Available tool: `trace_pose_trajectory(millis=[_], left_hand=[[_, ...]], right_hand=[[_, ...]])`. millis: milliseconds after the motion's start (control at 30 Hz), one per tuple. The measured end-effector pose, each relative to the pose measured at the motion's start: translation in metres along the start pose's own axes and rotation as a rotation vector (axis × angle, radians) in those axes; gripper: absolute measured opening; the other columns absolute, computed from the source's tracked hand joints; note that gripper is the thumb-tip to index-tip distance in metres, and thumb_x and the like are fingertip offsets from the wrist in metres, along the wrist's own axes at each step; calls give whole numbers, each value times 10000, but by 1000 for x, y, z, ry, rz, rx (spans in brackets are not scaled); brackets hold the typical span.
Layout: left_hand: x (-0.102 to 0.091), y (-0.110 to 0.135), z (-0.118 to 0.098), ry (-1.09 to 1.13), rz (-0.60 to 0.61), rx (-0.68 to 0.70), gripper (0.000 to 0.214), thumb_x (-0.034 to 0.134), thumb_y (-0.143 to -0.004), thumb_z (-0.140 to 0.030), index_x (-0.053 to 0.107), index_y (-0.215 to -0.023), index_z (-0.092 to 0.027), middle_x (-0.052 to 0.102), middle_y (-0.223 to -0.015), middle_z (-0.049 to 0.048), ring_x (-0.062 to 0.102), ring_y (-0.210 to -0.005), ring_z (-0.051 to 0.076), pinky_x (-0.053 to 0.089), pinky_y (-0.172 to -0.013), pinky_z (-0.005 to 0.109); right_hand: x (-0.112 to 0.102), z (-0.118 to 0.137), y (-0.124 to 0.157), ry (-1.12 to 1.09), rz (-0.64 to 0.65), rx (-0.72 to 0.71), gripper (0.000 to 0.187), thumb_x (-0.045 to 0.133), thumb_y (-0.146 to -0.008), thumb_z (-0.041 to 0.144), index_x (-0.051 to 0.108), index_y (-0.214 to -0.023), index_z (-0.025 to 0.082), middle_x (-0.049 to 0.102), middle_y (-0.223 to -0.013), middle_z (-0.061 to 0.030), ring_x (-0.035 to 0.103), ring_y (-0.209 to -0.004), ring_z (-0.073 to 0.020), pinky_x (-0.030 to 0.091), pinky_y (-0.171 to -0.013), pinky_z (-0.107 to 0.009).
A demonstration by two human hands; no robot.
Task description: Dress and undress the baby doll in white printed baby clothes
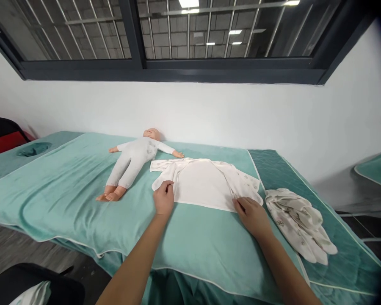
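Note:
A white baby shirt (203,184) with small printed figures lies spread open on the green bed cover, its sleeves out to both sides. My left hand (164,198) is closed on the shirt's left front edge, fingers pinched on the cloth. At the lower right of the shirt, my right hand (252,215) has its fingers bent together on the other front edge. Beyond my left hand, a baby doll (135,154) in a white suit rests on its back, head toward the wall, one hand close to the shirt's sleeve.
A crumpled heap of white printed baby clothes (300,224) sits on the darker green strip at the right. The bed's green cover (82,203) drapes over the front edge. Behind stands a white wall with a barred window (190,70). A black chair (34,284) is at lower left.

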State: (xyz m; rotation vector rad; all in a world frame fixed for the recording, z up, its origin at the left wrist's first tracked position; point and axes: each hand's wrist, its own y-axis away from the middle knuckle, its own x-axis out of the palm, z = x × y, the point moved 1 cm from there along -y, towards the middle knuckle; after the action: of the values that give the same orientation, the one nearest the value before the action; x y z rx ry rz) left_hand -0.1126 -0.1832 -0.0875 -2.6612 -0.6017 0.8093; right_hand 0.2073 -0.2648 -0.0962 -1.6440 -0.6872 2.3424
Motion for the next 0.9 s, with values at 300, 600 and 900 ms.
trace_pose_trajectory(millis=[300, 600, 900], left_hand=[[-75, -40, 12, 236, 275, -151, 277, 482, -833, -315, 662, -1011, -202, 544, -589, -45, 526, -584, 137, 422, -611, 240], [-167, -142, 77, -264, -39, 2, 414, 529, -835, -351, 627, -1210, -204, 567, -1314, 122, 497, -1259, 298, 427, -1032, 419], [-158, -193, 114, 511, 523, -653, 640, 657, -786, -608, 604, -1252, -173, 720, -1134, 160, 690, -992, 306, 562, -848, 420]], right_hand=[[-5, 5, 17, -204, -127, 137, 276, 466, -996, 426, 636, -1006, 210, 692, -967, -63, 635, -892, -218, 459, -821, -337], [58, 94, -127, -565, 14, 200, 315, 451, -977, 478, 639, -1091, 253, 661, -1172, -43, 615, -1077, -214, 492, -918, -346], [170, 180, -279, -409, 90, 150, 478, 416, -973, 374, 437, -1378, 121, 481, -1411, -168, 436, -1330, -269, 342, -1122, -396]])
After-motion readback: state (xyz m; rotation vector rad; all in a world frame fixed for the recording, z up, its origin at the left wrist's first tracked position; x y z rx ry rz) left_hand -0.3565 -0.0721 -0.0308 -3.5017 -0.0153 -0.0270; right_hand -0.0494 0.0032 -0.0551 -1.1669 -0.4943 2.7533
